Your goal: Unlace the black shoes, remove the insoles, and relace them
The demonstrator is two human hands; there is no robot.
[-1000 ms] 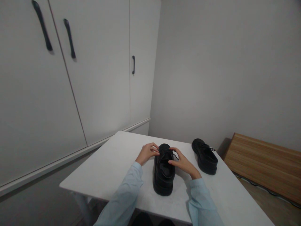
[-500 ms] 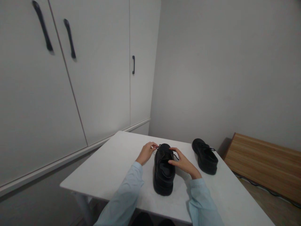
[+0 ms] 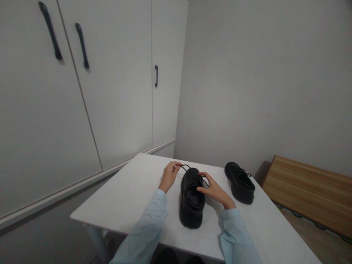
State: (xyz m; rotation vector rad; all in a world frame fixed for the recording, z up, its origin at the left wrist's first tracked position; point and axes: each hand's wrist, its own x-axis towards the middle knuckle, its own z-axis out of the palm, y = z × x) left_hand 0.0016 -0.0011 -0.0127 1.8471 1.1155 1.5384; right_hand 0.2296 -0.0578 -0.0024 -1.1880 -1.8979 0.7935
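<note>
A black lace-up shoe [image 3: 190, 212] stands upright on the white table, its heel toward me and its toe pointing away. My left hand [image 3: 169, 176] is left of the toe, fingertips pinched on a black shoelace [image 3: 186, 166] that runs taut back to the shoe. On the shoe's right side, my right hand [image 3: 213, 187] grips the upper near the lacing, the thumb at the opening and the fingers farther forward. Another lace end loops out beside the right fingers.
The second black shoe [image 3: 242, 187] sits at the table's right edge, laces on it. Past that edge is a wood-grain board [image 3: 308, 190]. White cabinets [image 3: 121, 91] with dark handles line the left, and a plain wall [image 3: 261, 80] stands behind the white table [image 3: 143, 183].
My left hand has moved up and left, away from the shoe, drawing out a longer stretch of lace. My right hand and both shoes have stayed in place.
</note>
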